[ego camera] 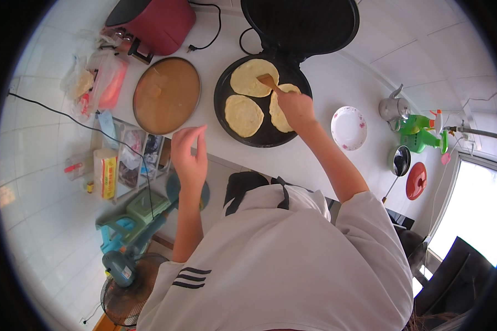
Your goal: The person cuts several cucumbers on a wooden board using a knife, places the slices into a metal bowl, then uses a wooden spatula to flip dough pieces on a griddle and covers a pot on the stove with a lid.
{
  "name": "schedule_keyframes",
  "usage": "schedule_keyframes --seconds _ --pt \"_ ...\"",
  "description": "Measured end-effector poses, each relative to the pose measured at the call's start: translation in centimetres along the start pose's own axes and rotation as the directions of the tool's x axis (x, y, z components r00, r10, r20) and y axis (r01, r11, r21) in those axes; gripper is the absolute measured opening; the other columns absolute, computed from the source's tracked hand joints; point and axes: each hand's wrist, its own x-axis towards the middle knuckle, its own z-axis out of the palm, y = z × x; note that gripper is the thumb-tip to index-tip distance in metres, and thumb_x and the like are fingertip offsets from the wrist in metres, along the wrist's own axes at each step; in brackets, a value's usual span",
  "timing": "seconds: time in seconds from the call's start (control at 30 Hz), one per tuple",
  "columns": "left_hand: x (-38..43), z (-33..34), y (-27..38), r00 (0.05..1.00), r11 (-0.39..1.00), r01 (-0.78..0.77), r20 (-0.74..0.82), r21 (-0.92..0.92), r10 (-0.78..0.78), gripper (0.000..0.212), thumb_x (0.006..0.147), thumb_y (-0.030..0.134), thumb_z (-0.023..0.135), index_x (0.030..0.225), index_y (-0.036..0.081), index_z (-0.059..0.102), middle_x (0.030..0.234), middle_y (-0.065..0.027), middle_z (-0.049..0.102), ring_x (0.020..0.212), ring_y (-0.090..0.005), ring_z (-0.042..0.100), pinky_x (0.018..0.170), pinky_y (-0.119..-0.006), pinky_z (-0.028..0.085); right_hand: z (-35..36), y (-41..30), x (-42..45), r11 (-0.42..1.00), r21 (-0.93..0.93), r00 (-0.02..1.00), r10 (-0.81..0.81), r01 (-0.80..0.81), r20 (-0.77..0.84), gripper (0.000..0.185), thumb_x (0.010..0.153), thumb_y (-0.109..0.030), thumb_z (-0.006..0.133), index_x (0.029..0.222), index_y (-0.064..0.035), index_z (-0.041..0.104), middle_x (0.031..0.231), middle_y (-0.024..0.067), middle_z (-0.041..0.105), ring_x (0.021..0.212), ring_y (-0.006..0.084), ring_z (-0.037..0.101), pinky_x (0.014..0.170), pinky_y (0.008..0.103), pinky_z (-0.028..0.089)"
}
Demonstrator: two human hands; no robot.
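My right hand (297, 108) grips a wooden spatula (267, 81), whose blade lies over the upper flatbread (250, 78) in a black electric griddle (261, 140). A second flatbread (244, 116) lies at the lower left of the pan. The third flatbread (276, 112), at the right, is partly covered by my right hand. The griddle's lid (302, 25) stands raised at the back. My left hand (189, 153) hangs near the counter's front edge, fingers bent and thumb apart from them, holding nothing. Left of the griddle is a round brown board or lid (167, 95).
A floral white plate (349, 128) sits right of the griddle. Farther right are a metal kettle (393, 108), green spray bottles (416, 132), a small pot (399, 160) and a red lid (416, 181). A red appliance (161, 25) stands back left; a fan (132, 285) is lower left.
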Motion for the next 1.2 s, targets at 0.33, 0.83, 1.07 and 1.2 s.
schedule_keyframes --seconds 0.33,0.83,1.07,1.2 --pt "0.6 0.8 0.0 0.999 0.999 -0.044 0.015 -0.015 0.045 0.015 0.083 -0.003 0.062 0.095 0.003 0.067 0.091 -0.0107 0.064 0.086 -0.0284 0.059 0.078 -0.036 0.047 -1.3 3.1 -4.1 0.988 0.097 0.992 0.115 -0.121 0.059 0.036 0.088 -0.019 0.055 0.123 -0.0244 0.061 0.069 0.0073 0.059 0.061 0.0256 0.062 0.054 0.0381 0.05" --pt "1.1 3.6 0.9 0.988 0.999 -0.044 0.146 -0.022 0.047 0.013 0.086 0.0 0.06 0.097 0.001 0.068 0.093 -0.0112 0.066 0.086 -0.0253 0.062 0.08 -0.032 0.048 -3.0 3.0 -11.5 0.996 -0.022 0.991 0.09 -0.089 0.097 0.043 0.074 -0.007 0.064 0.116 -0.0118 0.061 0.057 0.0002 0.056 0.049 0.0163 0.06 0.044 0.03 0.044" --pt "1.4 4.1 1.6 0.981 0.998 -0.059 0.184 -0.022 0.062 0.014 0.087 0.0 0.059 0.097 0.001 0.067 0.092 -0.0115 0.065 0.085 -0.0253 0.062 0.079 -0.031 0.048 -2.8 1.3 -9.6 0.984 0.005 0.978 0.175 -0.177 0.109 0.033 0.078 -0.008 0.06 0.111 -0.0071 0.062 0.059 0.0008 0.061 0.053 0.0175 0.063 0.044 0.0302 0.043" --pt "1.5 3.9 1.4 0.983 0.997 -0.074 0.167 -0.023 0.076 0.013 0.087 0.0 0.059 0.097 0.001 0.067 0.092 -0.0116 0.065 0.085 -0.0254 0.062 0.08 -0.031 0.048 -3.3 -0.3 -10.0 0.983 0.008 0.967 0.177 -0.181 0.185 0.032 0.079 -0.009 0.059 0.111 -0.0067 0.064 0.059 0.0014 0.062 0.053 0.0177 0.064 0.043 0.0302 0.042"
